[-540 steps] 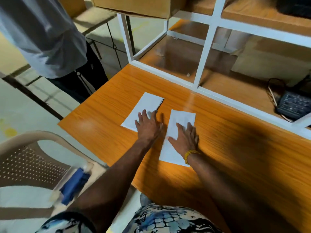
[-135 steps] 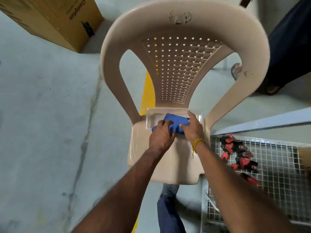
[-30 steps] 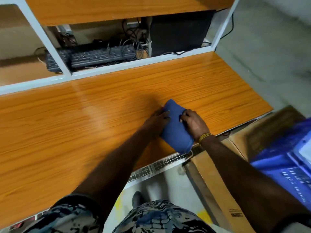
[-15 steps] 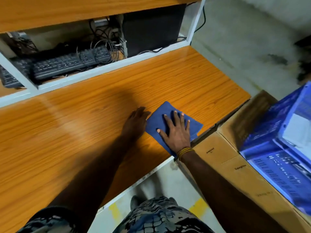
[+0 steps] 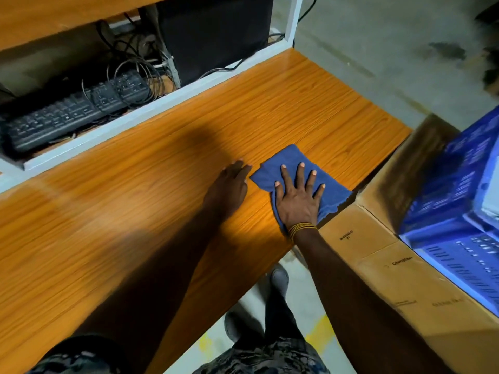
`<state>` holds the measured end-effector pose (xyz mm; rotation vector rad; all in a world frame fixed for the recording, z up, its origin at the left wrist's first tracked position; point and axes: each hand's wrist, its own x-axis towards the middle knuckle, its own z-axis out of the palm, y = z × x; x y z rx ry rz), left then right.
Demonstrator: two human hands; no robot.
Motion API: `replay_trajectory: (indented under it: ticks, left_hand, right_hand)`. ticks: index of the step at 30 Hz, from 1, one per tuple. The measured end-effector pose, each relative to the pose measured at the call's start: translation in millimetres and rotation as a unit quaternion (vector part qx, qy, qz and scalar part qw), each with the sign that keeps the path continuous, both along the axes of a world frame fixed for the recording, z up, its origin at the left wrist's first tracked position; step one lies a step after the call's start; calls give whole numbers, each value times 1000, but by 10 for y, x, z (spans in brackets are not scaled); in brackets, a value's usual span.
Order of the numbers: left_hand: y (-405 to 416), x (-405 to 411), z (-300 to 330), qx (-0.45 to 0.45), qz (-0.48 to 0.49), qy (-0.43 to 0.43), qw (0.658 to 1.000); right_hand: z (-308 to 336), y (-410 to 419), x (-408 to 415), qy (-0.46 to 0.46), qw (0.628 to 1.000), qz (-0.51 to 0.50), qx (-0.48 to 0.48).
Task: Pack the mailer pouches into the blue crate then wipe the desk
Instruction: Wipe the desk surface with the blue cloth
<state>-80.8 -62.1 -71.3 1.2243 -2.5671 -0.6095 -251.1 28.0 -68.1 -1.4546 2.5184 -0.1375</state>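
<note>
**Desk editor:** What does the caption lead with?

**Photographer:** A person's right hand (image 5: 298, 199) lies flat with fingers spread on a blue cloth (image 5: 294, 164), pressing it to the orange desk (image 5: 135, 206). The cloth sits at the desk's right end, its near corner at the desk's front edge, about five o'clock from the desk's middle.

**Desk editor:** And the other hand?

**Photographer:** The left hand (image 5: 229, 187) rests on bare wood at nine o'clock from the cloth, just beside it, fingers straight, grasping nothing.

**Desk editor:** How would you say the cloth handles?

**Photographer:** Judging by its rumpled edge, it is soft, light and limp. It will bunch if pushed from one corner, so a broad flat palm over its middle looks the right hold. The desk seems a smooth, glossy wood-grain laminate, so the cloth should slide easily.

**Desk editor:** Surroundings?

**Photographer:** At three o'clock a blue crate (image 5: 459, 190) of rigid slotted plastic sits on a cardboard box (image 5: 378, 238), matte and square-edged, close against the desk's end. Something pale shows inside the crate at the frame's edge; I cannot tell whether it is a pouch. At ten o'clock a black keyboard (image 5: 70, 117) lies among tangled cables (image 5: 135, 68) behind a white frame rail (image 5: 172, 98).

**Desk editor:** Stage of the job?

**Photographer:** No pouches on the desk; it reads as the wiping step.
</note>
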Motion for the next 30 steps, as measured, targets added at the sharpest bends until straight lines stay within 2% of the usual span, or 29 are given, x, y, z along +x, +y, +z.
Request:
replay_trajectory:
  ticks: [5,8,11,17,19,22,24,30]
  left_hand:
    - [-150,-97,-29,-13,4,-24,1000]
    - [-166,-89,-35,-15,3,-27,1000]
    - [-157,-112,-28,-18,16,-20,1000]
    - [-170,-117,-64,-29,16,7,999]
    - [-156,-107,-44,-39,11,1,999]
    - [-138,-107,-11,-52,12,-5,999]
    - [-129,-103,-4,-52,16,-2,999]
    - [-156,-99,-10,-35,10,11,999]
  right_hand:
    - [-50,213,-231,21,994,104,-28]
    - [-42,19,-621,10,1000,20,-21]
    - [-24,-344,-661,-12,998,-62,-20]
    - [-20,-16,-620,10,994,107,-36]
    - [9,-18,-884,8,997,72,-28]
    - [56,-391,-1131,-24,999,-44,-6]
    - [65,-593,-1052,-20,998,-63,-2]
    - [-24,-126,-813,4,990,137,-31]
